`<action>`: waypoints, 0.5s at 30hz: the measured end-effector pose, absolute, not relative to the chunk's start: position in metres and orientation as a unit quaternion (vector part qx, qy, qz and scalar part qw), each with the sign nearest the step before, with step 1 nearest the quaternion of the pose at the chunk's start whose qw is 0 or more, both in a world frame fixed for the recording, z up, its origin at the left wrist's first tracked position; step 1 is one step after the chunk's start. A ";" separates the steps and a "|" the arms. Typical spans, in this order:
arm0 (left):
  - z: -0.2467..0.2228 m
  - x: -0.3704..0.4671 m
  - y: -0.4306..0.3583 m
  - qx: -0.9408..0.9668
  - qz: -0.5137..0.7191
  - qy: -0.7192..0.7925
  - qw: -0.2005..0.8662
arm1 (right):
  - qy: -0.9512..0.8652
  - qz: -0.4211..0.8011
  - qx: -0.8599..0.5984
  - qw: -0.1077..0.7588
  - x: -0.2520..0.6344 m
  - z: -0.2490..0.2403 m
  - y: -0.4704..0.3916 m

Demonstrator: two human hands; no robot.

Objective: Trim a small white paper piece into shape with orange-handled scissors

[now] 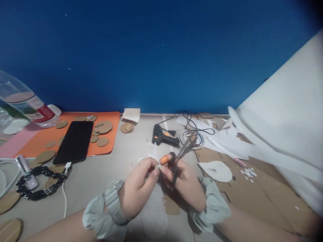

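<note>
My left hand (140,186) is closed in a pinch, thumb against forefinger, on a tiny white piece (158,165). Close beside it, my right hand (185,183) has its fingers around scissors (185,148) with orange and black handles, the blades pointing up and away. My right fingertips meet the left ones at the white piece; its exact shape is too small to tell. Under both hands lies a translucent, speckled white sheet or pouch (154,211), partly hidden. Just beyond, a black glue gun (164,137) rests on the table with a glue stick at its end.
At left are a black phone (74,142), an orange sheet (111,141) with cardboard discs, a black bead bracelet (39,195) and a plastic bottle (27,104). To the right, a white cutout (216,170) and white scraps (249,173) lie on cardboard (262,201). A blue wall rises behind.
</note>
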State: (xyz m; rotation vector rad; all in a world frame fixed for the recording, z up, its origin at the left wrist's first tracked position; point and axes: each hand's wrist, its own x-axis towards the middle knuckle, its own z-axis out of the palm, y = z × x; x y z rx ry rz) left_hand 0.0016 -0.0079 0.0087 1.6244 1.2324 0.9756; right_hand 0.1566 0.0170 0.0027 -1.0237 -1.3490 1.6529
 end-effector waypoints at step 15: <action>0.009 0.001 -0.009 0.651 0.380 0.500 0.426 | -0.520 0.647 -0.415 0.372 0.157 0.004 0.018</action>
